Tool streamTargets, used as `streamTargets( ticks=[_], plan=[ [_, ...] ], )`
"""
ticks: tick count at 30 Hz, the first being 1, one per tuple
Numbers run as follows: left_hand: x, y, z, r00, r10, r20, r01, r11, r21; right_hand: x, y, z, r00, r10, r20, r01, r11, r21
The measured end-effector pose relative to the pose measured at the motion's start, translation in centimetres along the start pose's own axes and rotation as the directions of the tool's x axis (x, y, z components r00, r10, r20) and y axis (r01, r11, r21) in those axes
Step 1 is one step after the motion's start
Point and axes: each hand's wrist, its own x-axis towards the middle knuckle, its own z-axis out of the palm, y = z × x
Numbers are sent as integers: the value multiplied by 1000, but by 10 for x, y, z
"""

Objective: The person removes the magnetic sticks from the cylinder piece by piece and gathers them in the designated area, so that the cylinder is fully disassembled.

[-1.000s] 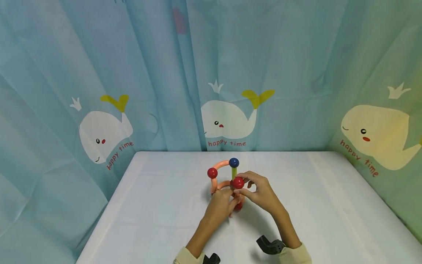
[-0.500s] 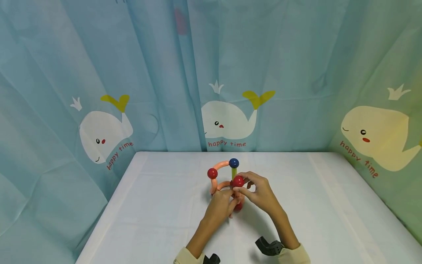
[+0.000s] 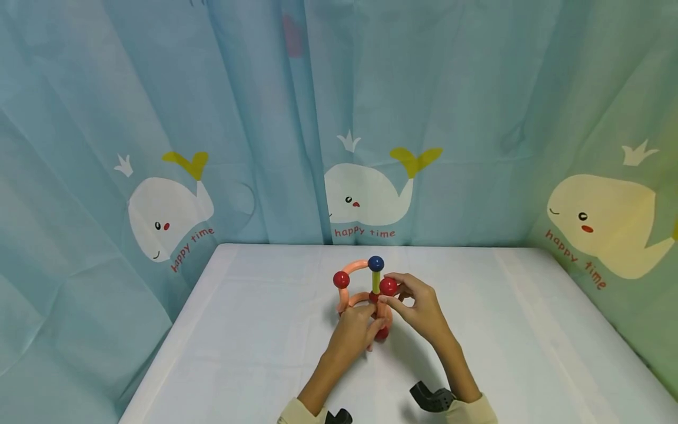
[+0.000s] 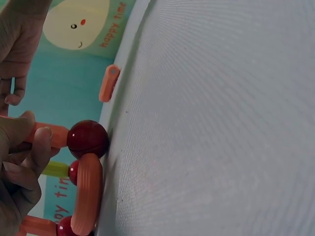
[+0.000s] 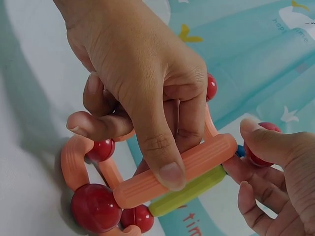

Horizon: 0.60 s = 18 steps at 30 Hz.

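Observation:
A ball-and-stick building toy stands on the table, with curved orange sticks [image 3: 356, 266], a green stick [image 3: 376, 282] and a blue ball [image 3: 375, 263] on top. My left hand [image 3: 352, 330] pinches a straight orange stick [image 5: 177, 169] between thumb and fingers; its lower end meets a large dark red ball [image 5: 96, 209]. My right hand [image 3: 418, 306] holds a red ball [image 3: 388, 287] by its fingertips and thumb, just beyond the upper end of that stick. A gap shows between them in the right wrist view, with blue visible behind.
Another red ball [image 3: 341, 280] joins curved sticks at the toy's left. A small orange piece [image 4: 109, 83] sits apart from the large red ball in the left wrist view. A white cloth covers the table [image 3: 238, 353]; a whale-printed curtain [image 3: 466, 118] hangs behind it.
My right hand has shifted the red ball slightly up and to the right, uncovering more of the green stick and the red ball below it. My left hand has stayed in place.

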Motion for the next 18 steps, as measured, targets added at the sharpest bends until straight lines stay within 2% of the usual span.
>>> streamTargets(
  ticks=[4, 8, 15, 18],
  plan=[
    [0, -1, 0, 1000, 0, 0, 0, 1000, -11, -1, 1, 0, 1000, 21, -18, -21, 1000, -5],
    [0, -1, 0, 1000, 0, 2, 0, 1000, -23, -1, 5, 1, 995, 85, -57, -84, 996, 11],
    [3, -1, 1, 1000, -15, 3, 15, 1000, -9, -3, 20, 1, 970, 210, -120, -206, 977, 47],
    [2, -1, 1, 1000, -20, 1, 20, 1000, -13, -4, 26, 2, 956, 263, -133, -261, 965, 33]
  ],
)
